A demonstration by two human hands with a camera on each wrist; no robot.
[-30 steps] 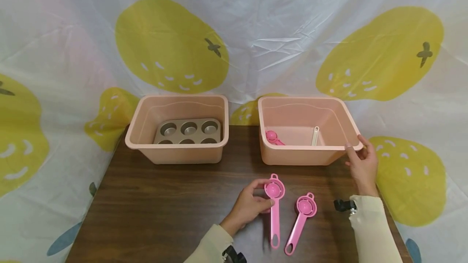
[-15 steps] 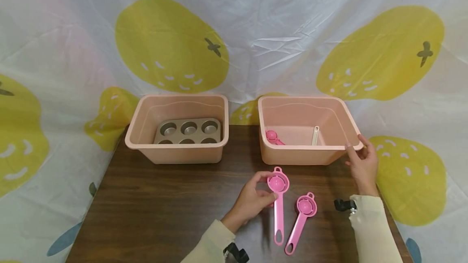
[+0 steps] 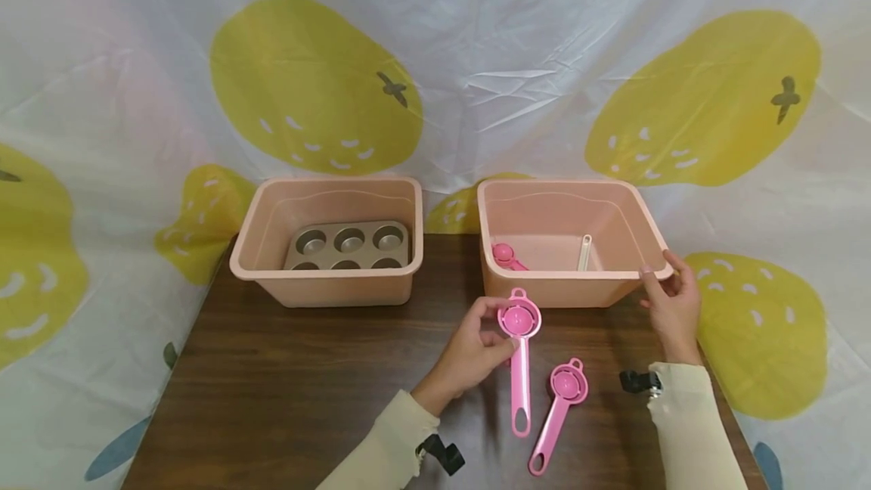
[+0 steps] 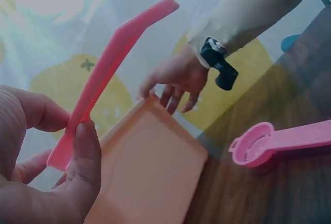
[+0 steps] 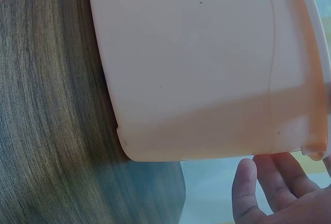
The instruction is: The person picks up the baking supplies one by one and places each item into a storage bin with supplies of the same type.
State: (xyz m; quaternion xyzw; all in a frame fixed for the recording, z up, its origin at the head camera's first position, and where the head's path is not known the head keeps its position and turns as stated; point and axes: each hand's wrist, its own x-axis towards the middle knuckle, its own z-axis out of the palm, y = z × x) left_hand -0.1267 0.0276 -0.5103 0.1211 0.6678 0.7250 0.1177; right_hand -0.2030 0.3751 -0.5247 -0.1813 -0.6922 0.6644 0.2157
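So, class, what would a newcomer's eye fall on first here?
Probably the yellow fruit shapes on the whitish cloth backdrop. Then the pink plastic slotted spoon pinched in the left hand, near a matching pink plastic spoon on the brown tabletop. Behind them, a peach plastic tub at left holds a bronze muffin tin; the right hand grips a second peach tub at right.

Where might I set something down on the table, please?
Most room: bare table left of the left hand, in front of the left bin; a narrower strip between bins. Crowded before the right bin, around the held egg separator and loose egg separator.
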